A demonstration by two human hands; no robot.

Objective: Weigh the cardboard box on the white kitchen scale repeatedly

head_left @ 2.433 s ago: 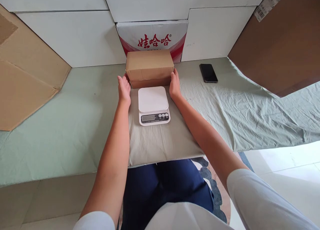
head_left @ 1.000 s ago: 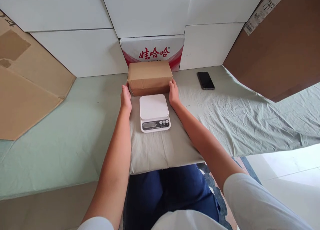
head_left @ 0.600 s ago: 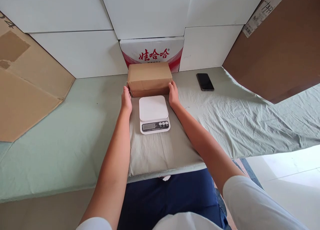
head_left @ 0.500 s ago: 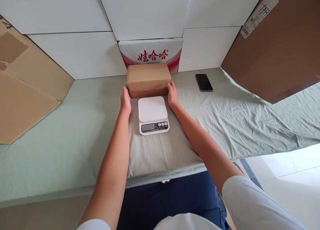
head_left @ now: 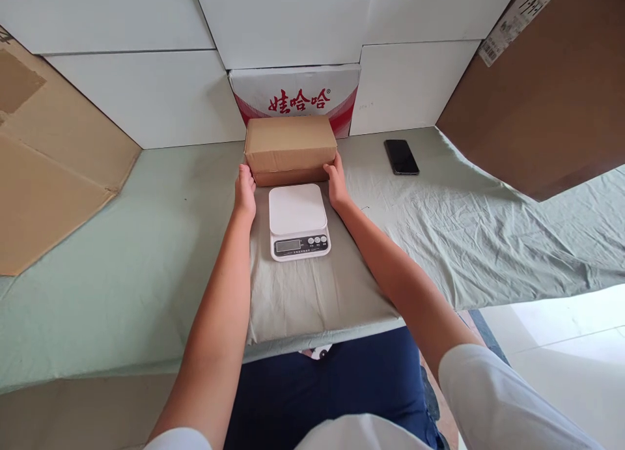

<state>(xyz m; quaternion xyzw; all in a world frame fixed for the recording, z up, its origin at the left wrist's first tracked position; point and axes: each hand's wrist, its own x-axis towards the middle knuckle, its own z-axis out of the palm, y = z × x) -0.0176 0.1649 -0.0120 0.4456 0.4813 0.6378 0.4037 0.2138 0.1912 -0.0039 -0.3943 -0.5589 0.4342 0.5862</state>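
Observation:
A closed brown cardboard box [head_left: 293, 147] is held between my two hands at the back of the cloth-covered surface. My left hand [head_left: 245, 191] presses on its left side near the lower front corner. At the opposite end, my right hand [head_left: 336, 182] grips the right front corner, thumb against the front face. Most of my fingers are hidden beside the box. Just in front of the box, between my forearms, lies a white kitchen scale [head_left: 299, 222] with a small display and several buttons along its near edge. Its platform carries nothing.
A black phone [head_left: 401, 157] lies to the right on the green cloth [head_left: 195, 241]. Behind the brown box stands a white and red printed carton [head_left: 293, 79] against white panels. Large cardboard sheets rise at left [head_left: 63, 163] and right [head_left: 541, 111].
The view has tilted slightly, so everything sits a little higher in the picture. Both hands keep hold of the cardboard box, and its place behind the scale looks nearly the same.

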